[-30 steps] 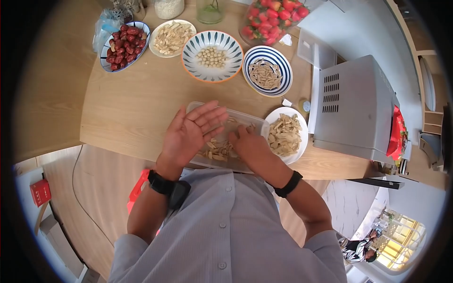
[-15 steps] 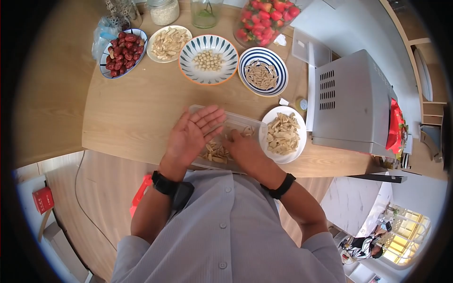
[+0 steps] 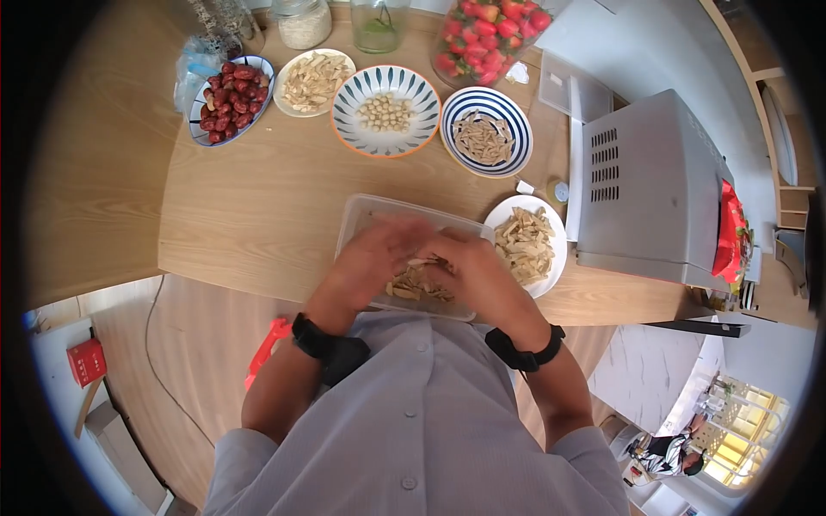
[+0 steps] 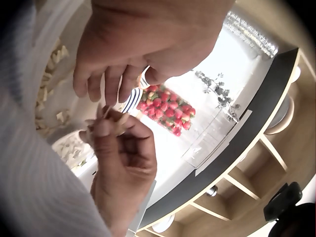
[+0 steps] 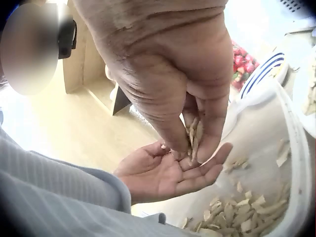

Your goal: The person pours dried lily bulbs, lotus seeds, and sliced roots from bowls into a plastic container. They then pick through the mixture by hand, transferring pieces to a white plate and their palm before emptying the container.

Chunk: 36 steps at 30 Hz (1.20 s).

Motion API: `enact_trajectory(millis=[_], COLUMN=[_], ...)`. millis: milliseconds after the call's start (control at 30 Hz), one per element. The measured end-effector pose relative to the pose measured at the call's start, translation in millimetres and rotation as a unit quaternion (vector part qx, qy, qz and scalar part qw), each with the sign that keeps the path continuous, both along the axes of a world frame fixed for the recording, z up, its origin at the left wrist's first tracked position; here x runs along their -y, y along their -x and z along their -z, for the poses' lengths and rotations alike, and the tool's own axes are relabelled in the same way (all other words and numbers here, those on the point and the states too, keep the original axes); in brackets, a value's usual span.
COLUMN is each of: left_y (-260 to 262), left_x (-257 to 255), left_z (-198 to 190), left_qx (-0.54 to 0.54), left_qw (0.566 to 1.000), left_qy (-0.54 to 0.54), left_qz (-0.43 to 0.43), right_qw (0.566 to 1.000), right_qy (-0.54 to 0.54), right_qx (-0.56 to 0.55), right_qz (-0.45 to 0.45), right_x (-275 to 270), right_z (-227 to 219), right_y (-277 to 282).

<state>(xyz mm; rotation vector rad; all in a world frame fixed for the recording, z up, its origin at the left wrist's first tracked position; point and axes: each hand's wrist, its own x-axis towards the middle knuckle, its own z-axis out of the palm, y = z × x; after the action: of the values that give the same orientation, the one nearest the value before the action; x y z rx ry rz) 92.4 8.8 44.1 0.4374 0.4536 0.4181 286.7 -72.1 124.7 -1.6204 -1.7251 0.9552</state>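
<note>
Over the clear plastic container [image 3: 342, 232] on the wooden table [image 3: 258, 189], the person's two hands meet. The right hand [image 3: 483, 268] pinches a few dried slices [image 5: 194, 140] between its thumb and fingers, pointing down at the left hand [image 3: 370, 262]. The left hand lies open beneath, palm up with its fingers extended and close together. It looks blurred in the head view, and whether the right fingertips touch its palm is hard to tell, though they seem at least very near. A small pale bit [image 5: 163, 146] lies by the left thumb in the right wrist view.

More slices [image 3: 413, 288] lie loose on the container's bottom, below the hands. Just beside the container, on the person's right, a white plate [image 3: 560, 258] is heaped with similar pieces. Farther back stand a blue-striped bowl [image 3: 486, 95] of thin slivers, an orange-rimmed bowl [image 3: 347, 119] of round, pale seeds, a cream plate [image 3: 301, 113] of whitish slices, and an oval dish [image 3: 196, 96] of red dates [image 3: 232, 99]. Behind these are strawberries [image 3: 486, 39] in a transparent tub and a glass jar [image 3: 301, 30] of white grains. A grey microwave [image 3: 641, 189] sits beyond the white plate.
</note>
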Motion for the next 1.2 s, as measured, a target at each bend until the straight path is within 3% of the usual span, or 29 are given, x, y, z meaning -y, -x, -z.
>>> enact_trajectory(millis=[133, 233, 333, 533, 733, 933, 1033, 1133, 1200], left_y=[-11, -11, -14, -16, -14, -15, -16, -15, -14], left_x=[5, 8, 9, 7, 5, 4, 7, 8, 10], left_z=[25, 35, 23, 12, 5, 0, 0, -7, 0], left_qx=[0.188, 0.06, 0.034, 0.033, 0.053, 0.044, 0.086, -0.053, 0.012], left_qw=[0.973, 0.985, 0.989, 0.986, 0.987, 0.988, 0.982, 0.984, 0.985], left_qy=[0.128, 0.16, 0.146, 0.166, 0.151, 0.15, 0.165, 0.169, 0.171], left_qz=[0.049, 0.023, 0.02, -0.008, 0.014, 0.014, 0.015, 0.005, 0.003], right_qw=[0.996, 0.998, 0.997, 0.997, 0.999, 0.998, 0.992, 0.973, 0.974], right_qy=[-0.078, -0.054, -0.044, -0.056, -0.005, -0.067, -0.071, -0.109, -0.106], right_qx=[0.003, 0.03, 0.04, 0.046, -0.053, -0.016, 0.108, 0.2, 0.196], right_qz=[-0.039, -0.025, -0.041, -0.034, 0.008, 0.001, -0.009, -0.04, -0.044], right_x=[-8, -7, -7, -9, -8, -8, -6, -7, -7], right_z=[0, -2, -2, -3, -11, -15, -14, 1, 9], right_y=[9, 7, 2, -2, -5, -5, 5, 16, 15])
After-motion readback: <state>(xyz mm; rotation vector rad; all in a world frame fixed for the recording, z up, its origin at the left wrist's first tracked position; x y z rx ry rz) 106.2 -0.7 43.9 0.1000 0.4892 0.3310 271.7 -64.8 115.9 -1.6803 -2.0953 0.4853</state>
